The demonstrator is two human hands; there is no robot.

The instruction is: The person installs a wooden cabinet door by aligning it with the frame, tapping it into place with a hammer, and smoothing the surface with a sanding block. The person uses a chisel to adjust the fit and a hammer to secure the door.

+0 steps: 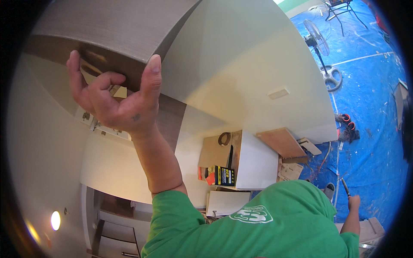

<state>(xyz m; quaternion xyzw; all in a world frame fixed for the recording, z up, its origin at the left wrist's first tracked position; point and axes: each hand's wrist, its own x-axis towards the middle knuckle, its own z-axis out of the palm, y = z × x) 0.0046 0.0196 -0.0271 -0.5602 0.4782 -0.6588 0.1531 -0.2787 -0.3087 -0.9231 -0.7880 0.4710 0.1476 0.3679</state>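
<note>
Raised at the upper left, my left hand [122,99] is against the lower edge of a grey-brown wood-grain cabinet [107,26]. Its thumb and one outer finger reach up while the fingers between them curl; it grips nothing that I can see. Down at the lower right, my right hand [354,202] is closed round a slim tool with a dark handle [346,187], its thin end pointing away from the hand. The tool's exact kind is too small to make out. Beside the cabinet rises a large pale panel [232,56].
A white box-like cabinet [258,161] bears a roll of brown tape [224,138] and a black-and-yellow box [224,176]. Boards [282,142] lean nearby. Blue sheeting [365,94] covers the floor, with a standing fan [317,38] and shoes [345,129] on it.
</note>
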